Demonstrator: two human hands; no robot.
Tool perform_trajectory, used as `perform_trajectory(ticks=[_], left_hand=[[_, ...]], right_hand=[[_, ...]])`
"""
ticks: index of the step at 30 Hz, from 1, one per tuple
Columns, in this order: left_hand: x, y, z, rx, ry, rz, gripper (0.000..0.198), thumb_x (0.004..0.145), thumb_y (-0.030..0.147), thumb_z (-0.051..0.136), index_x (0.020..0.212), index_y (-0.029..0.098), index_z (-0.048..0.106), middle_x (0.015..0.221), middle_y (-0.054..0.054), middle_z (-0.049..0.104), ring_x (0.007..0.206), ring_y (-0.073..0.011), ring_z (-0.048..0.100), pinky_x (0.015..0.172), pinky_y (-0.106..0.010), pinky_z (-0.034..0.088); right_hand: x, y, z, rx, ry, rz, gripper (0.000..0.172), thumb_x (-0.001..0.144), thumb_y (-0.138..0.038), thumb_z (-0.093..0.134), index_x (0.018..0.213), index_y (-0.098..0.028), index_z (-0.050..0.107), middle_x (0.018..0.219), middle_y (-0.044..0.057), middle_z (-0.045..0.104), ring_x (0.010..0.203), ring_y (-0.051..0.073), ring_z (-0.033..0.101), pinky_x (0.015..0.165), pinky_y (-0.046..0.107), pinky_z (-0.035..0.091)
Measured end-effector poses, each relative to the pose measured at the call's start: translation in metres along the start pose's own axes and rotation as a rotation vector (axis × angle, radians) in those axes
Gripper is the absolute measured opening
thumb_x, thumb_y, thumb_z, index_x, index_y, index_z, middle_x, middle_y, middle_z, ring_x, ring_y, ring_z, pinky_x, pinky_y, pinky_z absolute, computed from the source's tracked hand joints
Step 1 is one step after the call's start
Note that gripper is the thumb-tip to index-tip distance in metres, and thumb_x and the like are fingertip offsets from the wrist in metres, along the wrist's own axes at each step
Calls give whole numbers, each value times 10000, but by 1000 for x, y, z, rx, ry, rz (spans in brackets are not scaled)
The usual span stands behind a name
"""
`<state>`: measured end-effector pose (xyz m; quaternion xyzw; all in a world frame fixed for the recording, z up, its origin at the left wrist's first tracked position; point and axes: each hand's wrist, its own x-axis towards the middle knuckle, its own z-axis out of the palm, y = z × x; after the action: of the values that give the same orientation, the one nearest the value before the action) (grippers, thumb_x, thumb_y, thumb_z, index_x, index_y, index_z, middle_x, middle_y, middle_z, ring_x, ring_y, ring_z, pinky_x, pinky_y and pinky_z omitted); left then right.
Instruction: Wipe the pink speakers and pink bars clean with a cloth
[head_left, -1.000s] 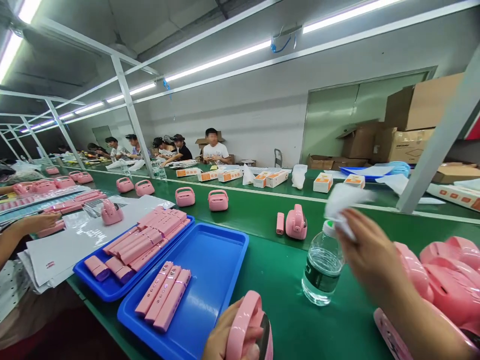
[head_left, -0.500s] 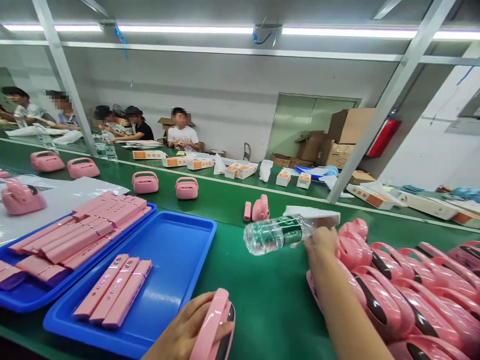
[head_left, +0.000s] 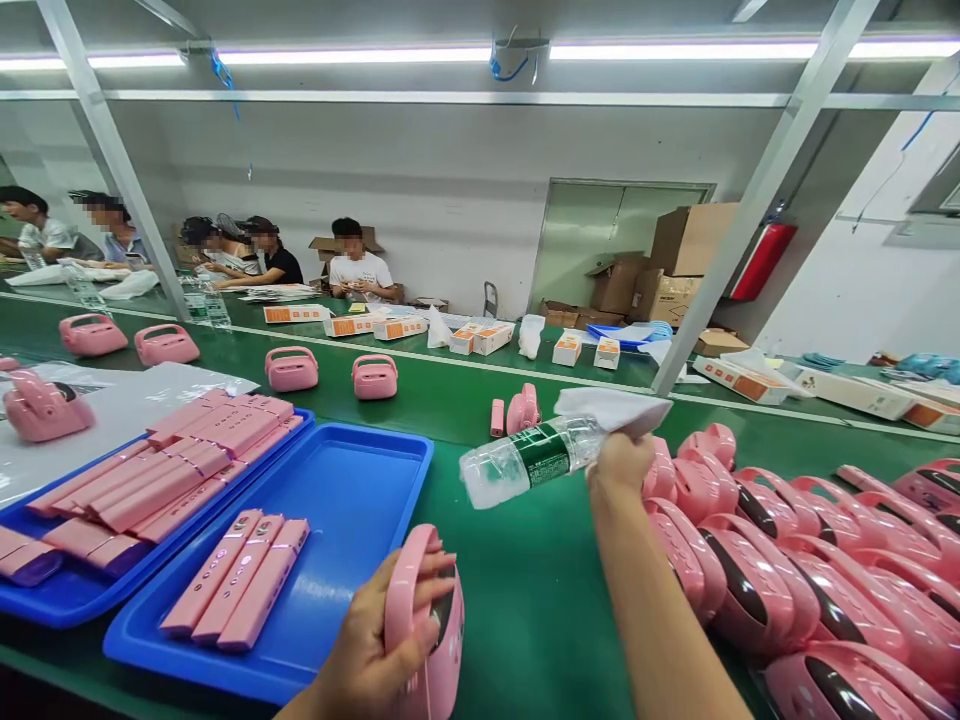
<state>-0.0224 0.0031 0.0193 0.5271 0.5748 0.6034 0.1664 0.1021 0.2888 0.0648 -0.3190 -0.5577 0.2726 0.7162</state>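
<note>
My left hand is closed on a glossy pink handled device with a dark front panel, like a small portable speaker. The thumb and fingers wrap around its body by the handle. Over the green work surface, my right hand is closed at the neck end of a clear plastic bottle with a green label. The bottle lies tilted in the air, its base toward the left. A white sheet or cloth is bunched at the same hand. The right fingertips are mostly hidden.
Rows of pink devices crowd the right side. On the left, one blue tray holds three pink bars; another blue tray is heaped with them. Single devices stand farther back. Several people sit behind the far table.
My right hand has moved left with the bottle and white sheet. The pink device in my left hand has risen and turned, showing more of its side.
</note>
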Motion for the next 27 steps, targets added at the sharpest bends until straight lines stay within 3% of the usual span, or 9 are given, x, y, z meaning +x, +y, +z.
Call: perform_trajectory(ticks=[3,7,12,14,17,19,22,24,27], left_hand=[[16,12,-3,-122,83,-258,275,779,371,575,932,198,723,1103,-95,655,1182,-264,472,1003,-329,347],[36,28,-1,-379,262,-513,364,753,459,581,874,152,735,823,-80,699,1052,-246,542,821,-253,434],[47,44,3,-609,323,-635,403,733,481,606,884,125,720,831,-79,672,799,-189,572,687,-251,438],[48,49,4,-690,332,-686,381,728,467,622,846,117,716,938,-99,664,812,-193,575,722,-268,442],[48,54,5,-805,362,-736,325,763,422,607,785,113,703,1016,-112,648,873,-201,582,794,-281,440],[50,55,7,-861,373,-793,327,795,405,575,834,102,692,976,-113,655,873,-197,592,803,-279,445],[56,52,11,-940,394,-849,332,839,387,515,917,96,655,862,-89,668,812,-181,622,786,-272,467],[60,49,12,-970,412,-832,315,876,360,450,887,106,634,812,-78,674,796,-186,642,783,-295,485],[52,44,15,-931,424,-714,295,886,336,431,881,112,623,830,-88,689,840,-220,658,792,-348,506]], right_hand=[[11,-25,-11,-142,-60,-260,241,858,-321,529,1013,-141,573,1013,59,602,968,205,567,861,419,447],[-4,-37,-14,-286,-394,-535,274,781,-199,493,1031,-172,602,1100,90,611,1069,205,542,935,356,422],[1,-37,-22,-491,-472,-598,342,821,-275,396,1064,-131,588,1102,149,610,1055,280,541,873,433,440],[14,-52,-24,-598,-483,-593,335,840,-328,349,857,-154,635,914,143,661,968,320,567,823,470,437],[21,-90,-22,-743,-450,-574,395,844,-364,311,555,-200,524,659,143,621,779,340,585,630,440,434],[9,-115,-18,-781,-453,-579,395,850,-378,309,566,-204,521,612,134,612,629,306,578,490,372,385],[-36,-137,-11,-684,-686,-653,356,835,-315,340,610,-229,602,512,33,629,398,192,540,344,275,345],[-72,-140,-9,-570,-858,-710,353,817,-200,334,775,-291,673,675,-38,710,519,136,637,416,210,467],[-114,-137,-11,-398,-866,-875,400,818,-145,357,1130,-132,607,1168,99,617,1010,219,620,787,294,535]])
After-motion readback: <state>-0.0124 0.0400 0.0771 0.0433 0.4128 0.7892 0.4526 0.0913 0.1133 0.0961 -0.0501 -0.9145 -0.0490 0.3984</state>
